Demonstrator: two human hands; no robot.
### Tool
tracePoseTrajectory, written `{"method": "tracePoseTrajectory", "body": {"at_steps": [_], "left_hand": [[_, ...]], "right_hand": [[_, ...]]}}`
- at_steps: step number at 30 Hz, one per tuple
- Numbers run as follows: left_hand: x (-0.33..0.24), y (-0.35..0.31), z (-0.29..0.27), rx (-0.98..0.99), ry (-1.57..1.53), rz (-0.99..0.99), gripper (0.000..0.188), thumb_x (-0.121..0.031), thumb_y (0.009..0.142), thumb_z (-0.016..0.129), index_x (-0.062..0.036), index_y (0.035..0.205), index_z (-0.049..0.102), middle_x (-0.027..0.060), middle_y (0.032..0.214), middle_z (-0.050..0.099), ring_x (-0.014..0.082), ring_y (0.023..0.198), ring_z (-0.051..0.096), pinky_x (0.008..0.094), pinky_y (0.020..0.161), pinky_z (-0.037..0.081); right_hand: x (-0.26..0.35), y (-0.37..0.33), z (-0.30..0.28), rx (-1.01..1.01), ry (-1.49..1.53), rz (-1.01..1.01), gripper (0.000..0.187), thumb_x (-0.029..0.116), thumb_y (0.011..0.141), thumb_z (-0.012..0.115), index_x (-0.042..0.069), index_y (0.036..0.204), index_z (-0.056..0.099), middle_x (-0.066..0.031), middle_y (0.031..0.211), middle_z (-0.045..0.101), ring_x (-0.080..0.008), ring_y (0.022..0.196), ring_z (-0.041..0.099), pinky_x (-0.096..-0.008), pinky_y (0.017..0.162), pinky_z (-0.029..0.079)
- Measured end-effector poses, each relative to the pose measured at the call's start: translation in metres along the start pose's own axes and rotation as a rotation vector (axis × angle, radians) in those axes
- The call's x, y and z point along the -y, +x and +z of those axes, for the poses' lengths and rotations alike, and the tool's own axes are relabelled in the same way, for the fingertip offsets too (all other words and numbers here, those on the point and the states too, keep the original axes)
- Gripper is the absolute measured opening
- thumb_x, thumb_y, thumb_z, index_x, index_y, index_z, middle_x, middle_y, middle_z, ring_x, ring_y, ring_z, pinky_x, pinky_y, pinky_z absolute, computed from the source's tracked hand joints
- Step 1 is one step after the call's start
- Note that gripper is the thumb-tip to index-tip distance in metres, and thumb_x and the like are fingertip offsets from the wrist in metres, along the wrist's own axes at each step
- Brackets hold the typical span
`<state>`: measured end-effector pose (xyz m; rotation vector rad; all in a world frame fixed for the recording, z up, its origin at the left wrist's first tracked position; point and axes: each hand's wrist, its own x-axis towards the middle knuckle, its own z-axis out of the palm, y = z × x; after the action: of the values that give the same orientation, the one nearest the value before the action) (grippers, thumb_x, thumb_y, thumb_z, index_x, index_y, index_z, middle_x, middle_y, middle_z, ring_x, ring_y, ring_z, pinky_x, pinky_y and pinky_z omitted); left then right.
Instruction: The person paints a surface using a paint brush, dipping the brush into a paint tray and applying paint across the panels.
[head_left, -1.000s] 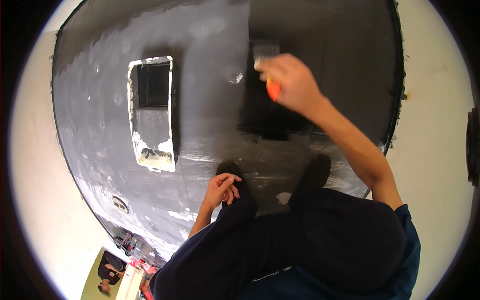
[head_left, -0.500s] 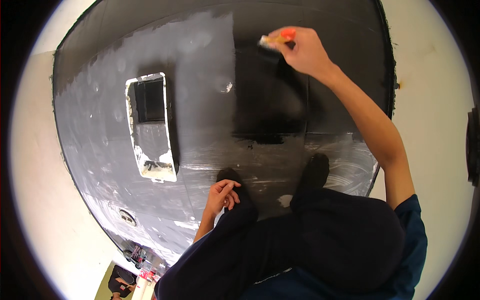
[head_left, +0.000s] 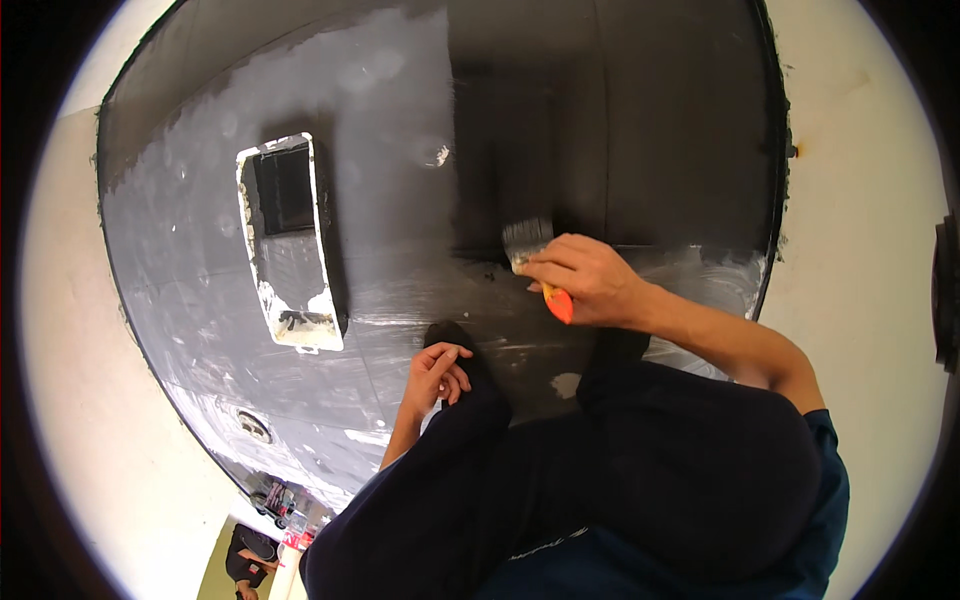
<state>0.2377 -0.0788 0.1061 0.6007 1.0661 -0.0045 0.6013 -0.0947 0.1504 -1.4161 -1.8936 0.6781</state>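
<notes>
My right hand (head_left: 590, 280) is wrapped round a paintbrush (head_left: 527, 235) with a yellow and orange-red handle. The brush's dark bristles point away from me and meet the floor near the close edge of the fresh black paint (head_left: 540, 130). Over my left knee rests my left hand (head_left: 438, 375), its fingers loosely bent and apart, with nothing in it. To the left on the floor stands a white-rimmed paint tray (head_left: 325, 255), smeared with white and holding black paint in its far, deeper end.
Grey, streaked floor (head_left: 380, 230) lies between the tray and the black patch. Pale walls (head_left: 860, 330) rise on both sides. A round floor drain (head_left: 254, 427) sits at the lower left. Beyond a doorway at the bottom left, another person (head_left: 248, 560) in dark clothes is partly visible.
My right hand has drawn the brush from the far part of the black area back toward me. My left hand stays over the knee.
</notes>
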Motion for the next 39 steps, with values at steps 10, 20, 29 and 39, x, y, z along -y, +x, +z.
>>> {"method": "tracePoseTrajectory", "body": {"at_steps": [10, 20, 29, 39], "left_hand": [[0.004, 0.0, 0.001, -0.014, -0.001, 0.02, 0.034, -0.028, 0.11, 0.055, 0.0032, 0.112, 0.068, 0.0182, 0.068, 0.07, 0.013, 0.038, 0.056, 0.02, 0.035, 0.033], [0.002, 0.002, 0.002, -0.025, 0.011, 0.024, 0.034, -0.029, 0.11, 0.055, 0.0022, 0.11, 0.069, 0.0177, 0.066, 0.07, 0.0136, 0.037, 0.055, 0.0213, 0.035, 0.033], [-0.001, 0.003, 0.008, -0.053, 0.02, 0.009, 0.035, -0.031, 0.109, 0.056, 0.002, 0.108, 0.068, 0.017, 0.065, 0.069, 0.0131, 0.037, 0.054, 0.0213, 0.035, 0.031], [0.001, 0.001, 0.011, -0.095, 0.02, 0.023, 0.036, -0.032, 0.109, 0.057, 0.0021, 0.106, 0.069, 0.0171, 0.065, 0.069, 0.0124, 0.037, 0.054, 0.0209, 0.034, 0.029]], "right_hand": [[-0.03, 0.019, -0.052, -0.211, 0.037, 0.23, 0.019, 0.007, 0.085, 0.078, 0.006, 0.104, 0.078, -0.0112, 0.098, 0.077, -0.0299, 0.089, 0.072, -0.0401, 0.079, 0.059], [0.008, -0.052, -0.043, -0.029, 0.011, 0.073, 0.031, 0.004, 0.079, 0.083, 0.005, 0.109, 0.075, -0.0092, 0.101, 0.075, -0.028, 0.091, 0.071, -0.0364, 0.078, 0.058], [-0.018, -0.032, -0.065, -0.314, -0.17, 0.148, 0.032, 0.0, 0.079, 0.082, 0.007, 0.11, 0.075, -0.01, 0.104, 0.075, -0.0278, 0.093, 0.071, -0.0376, 0.081, 0.059], [0.014, -0.061, -0.038, -0.114, 0.166, 0.241, 0.032, 0.002, 0.077, 0.085, 0.004, 0.108, 0.076, -0.0089, 0.101, 0.077, -0.0262, 0.089, 0.072, -0.0354, 0.077, 0.06]]}}
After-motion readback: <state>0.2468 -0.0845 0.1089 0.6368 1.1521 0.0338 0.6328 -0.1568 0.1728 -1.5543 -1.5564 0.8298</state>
